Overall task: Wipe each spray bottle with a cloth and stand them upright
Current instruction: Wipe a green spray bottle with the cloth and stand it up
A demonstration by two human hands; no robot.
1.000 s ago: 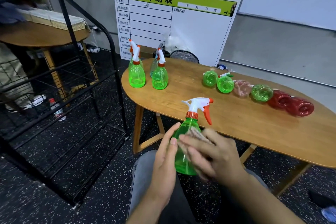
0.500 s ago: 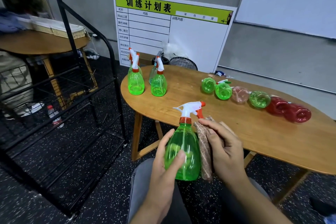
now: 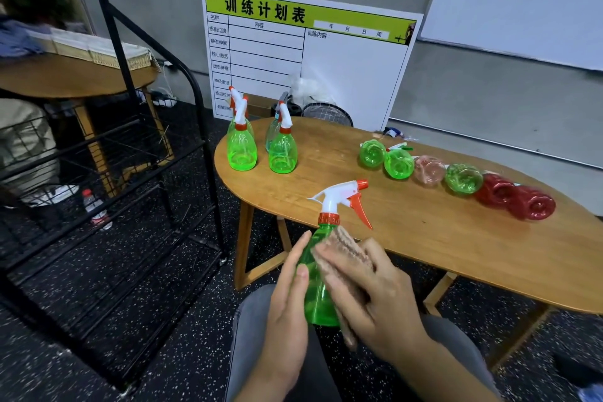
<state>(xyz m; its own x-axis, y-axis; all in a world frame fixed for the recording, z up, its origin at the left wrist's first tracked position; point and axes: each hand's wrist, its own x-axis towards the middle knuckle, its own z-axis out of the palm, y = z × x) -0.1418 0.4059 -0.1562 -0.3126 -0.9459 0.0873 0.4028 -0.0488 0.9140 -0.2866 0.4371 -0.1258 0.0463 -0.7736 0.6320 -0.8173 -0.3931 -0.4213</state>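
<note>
Green spray bottle apparently empty, cloth pressed against it

The wooden table is the landmark. Its near middle lies bare — open room for a hand between the two groups on it. At its far left end stand upright bottles, close together. Along its far right side a row of lying bottles runs touching, bottle to bottle — no gap through. Left of the table, a black metal rack walls off that side.
</note>
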